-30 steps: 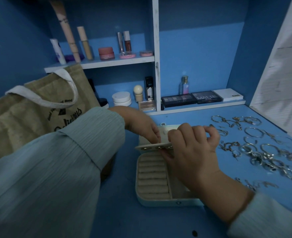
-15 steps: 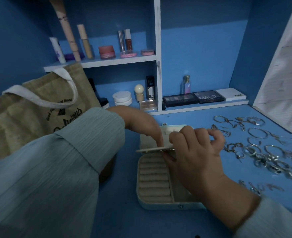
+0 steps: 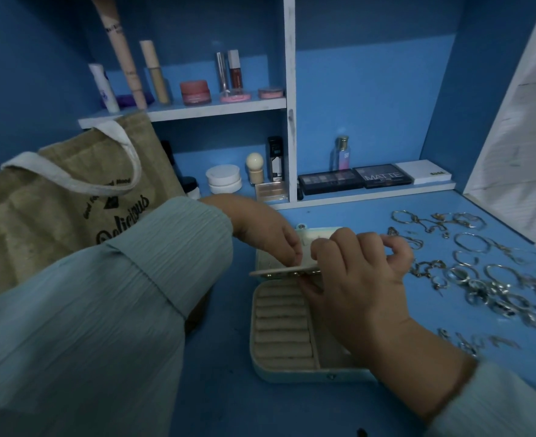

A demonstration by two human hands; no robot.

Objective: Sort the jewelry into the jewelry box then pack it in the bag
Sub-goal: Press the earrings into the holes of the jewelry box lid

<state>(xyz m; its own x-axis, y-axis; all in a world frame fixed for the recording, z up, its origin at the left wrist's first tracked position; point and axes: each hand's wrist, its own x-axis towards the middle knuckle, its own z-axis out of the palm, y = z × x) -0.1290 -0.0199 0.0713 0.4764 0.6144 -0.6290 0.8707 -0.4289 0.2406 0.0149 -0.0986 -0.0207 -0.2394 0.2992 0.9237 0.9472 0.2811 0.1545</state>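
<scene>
Your jewelry box (image 3: 287,339) lies open on the blue bench (image 3: 339,216) right in front of you, its long axis running away from you, the hinged lid (image 3: 279,263) laid back on the far side. Both hands meet over that far half at a thin flat panel (image 3: 284,272) with small metal studs along its near edge. Your left hand (image 3: 268,236) pinches the panel from above with curled fingertips; your right hand (image 3: 355,279) grips its right end, thumb beneath and fingers bent over the top. Whether a piece of jewelry sits between the fingers cannot be told.

The tray is pale and rounded at the corners, with soft padded ring rolls (image 3: 281,326) in rows on the left and a plain compartment to the right, partly hidden by your wrist. The loose jewelry (image 3: 481,279), thin shiny metal hoops, rings and chains, is spread on the bench to your right, so the right hand is nearer for the next pick. The coarse woven bag (image 3: 55,209), soft with a white handle, stands at your left.
</scene>
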